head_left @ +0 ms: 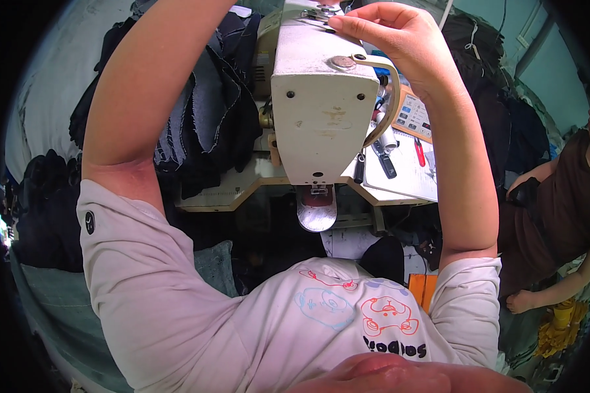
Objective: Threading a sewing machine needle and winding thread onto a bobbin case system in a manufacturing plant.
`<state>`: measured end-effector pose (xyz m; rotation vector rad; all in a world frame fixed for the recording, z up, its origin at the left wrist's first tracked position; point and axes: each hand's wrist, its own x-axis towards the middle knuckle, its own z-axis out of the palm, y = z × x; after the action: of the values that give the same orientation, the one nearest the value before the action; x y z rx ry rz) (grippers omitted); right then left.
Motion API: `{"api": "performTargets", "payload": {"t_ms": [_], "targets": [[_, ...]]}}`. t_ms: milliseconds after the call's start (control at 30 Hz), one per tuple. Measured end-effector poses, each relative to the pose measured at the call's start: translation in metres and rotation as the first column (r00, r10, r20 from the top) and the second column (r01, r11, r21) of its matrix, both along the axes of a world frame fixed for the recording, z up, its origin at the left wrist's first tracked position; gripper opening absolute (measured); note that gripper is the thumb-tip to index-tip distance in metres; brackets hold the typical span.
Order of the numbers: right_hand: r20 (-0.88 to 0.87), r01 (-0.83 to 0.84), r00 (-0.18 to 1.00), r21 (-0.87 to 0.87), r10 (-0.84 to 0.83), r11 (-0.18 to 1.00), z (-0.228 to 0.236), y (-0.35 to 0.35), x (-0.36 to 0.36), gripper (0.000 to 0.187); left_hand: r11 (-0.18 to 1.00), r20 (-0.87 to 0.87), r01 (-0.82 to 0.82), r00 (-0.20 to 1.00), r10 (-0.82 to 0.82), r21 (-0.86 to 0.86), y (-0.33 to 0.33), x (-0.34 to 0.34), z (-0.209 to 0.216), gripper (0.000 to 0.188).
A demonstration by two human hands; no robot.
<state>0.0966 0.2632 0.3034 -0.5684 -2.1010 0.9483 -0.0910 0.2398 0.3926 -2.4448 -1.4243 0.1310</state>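
A white industrial sewing machine (321, 124) stands in front of me, its worn end cover facing me. My right hand (400, 29) is at the top of the machine head, thumb and fingers brought together beside the metal thread guides (316, 14). Whatever lies between those fingertips, perhaps thread, is too small to make out. My left forearm (157, 65) reaches up along the machine's other side and leaves the view at the upper edge, so the left hand is out of sight. Below the machine's end shows a rounded metal plate (316, 213).
Dark denim pieces (210, 98) with frayed edges are heaped left of the machine. Right of it are a control panel (413, 114), a paper pad (400, 177), a black-handled tool (383, 160) and a red tool (419, 152). Another person (550, 209) is at the far right.
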Motion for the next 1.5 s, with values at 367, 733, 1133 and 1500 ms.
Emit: {"api": "performTargets", "payload": {"t_ms": [367,733,1133,1500], "targets": [[0.011,0.1,0.995,0.062,-0.1,0.993,0.002,-0.011,0.0,0.025,0.993,0.337,-0.116,0.936,0.099,0.032,-0.049,-0.021,-0.003,0.01],[-0.049,0.075,0.997,0.209,-0.066,0.975,-0.012,0.004,-0.006,0.023,0.968,0.281,0.054,0.952,-0.123,0.244,-0.031,-0.033,-0.019,0.023],[-0.096,0.099,0.991,0.093,-0.09,0.991,-0.021,0.038,0.003,0.022,0.931,0.619,-0.237,0.785,0.014,0.279,-0.104,-0.033,-0.038,0.019],[-0.312,-0.076,0.95,-0.269,-0.012,0.96,-0.196,-0.001,0.075,0.018,0.836,0.991,-0.531,0.069,-0.115,0.134,-0.183,0.028,-0.313,0.009]]}}
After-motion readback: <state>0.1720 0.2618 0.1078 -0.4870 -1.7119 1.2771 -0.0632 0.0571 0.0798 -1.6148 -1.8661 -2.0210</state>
